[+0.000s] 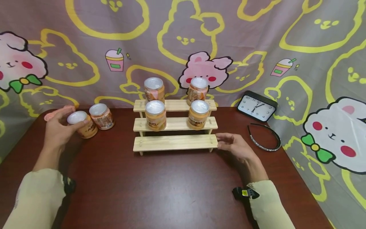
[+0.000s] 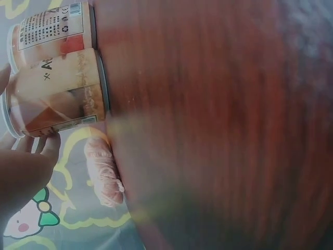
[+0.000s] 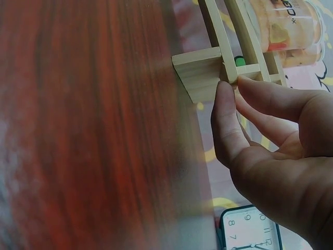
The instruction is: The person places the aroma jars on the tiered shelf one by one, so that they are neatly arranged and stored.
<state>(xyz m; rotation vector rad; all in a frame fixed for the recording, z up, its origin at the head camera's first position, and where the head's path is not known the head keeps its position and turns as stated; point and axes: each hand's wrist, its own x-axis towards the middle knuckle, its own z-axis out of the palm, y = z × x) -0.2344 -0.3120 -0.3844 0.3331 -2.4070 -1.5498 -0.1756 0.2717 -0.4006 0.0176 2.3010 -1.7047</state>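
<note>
At the left of the table, my left hand (image 1: 58, 128) grips an orange-labelled can (image 1: 88, 129) with a silver lid, thumb over the near side and fingers round the far side. A second such can (image 1: 103, 119) stands right beside it. A three-step wooden display shelf (image 1: 174, 143) stands at the middle back. Two cans are on its top step, including one at the left (image 1: 154, 90). Two more stand on the middle step, one left (image 1: 155, 119), one right (image 1: 198, 117); the lowest step is bare. My right hand (image 1: 235, 146) pinches the shelf's right end between thumb and fingers.
A black-framed clock (image 1: 257, 106) stands at the back right, with a dark, sparkly headband (image 1: 266, 146) lying in front of it. A pink, twisted bundle (image 2: 104, 172) lies behind the left hand. Patterned cloth (image 1: 171, 41) hangs along the table's back and right edges.
</note>
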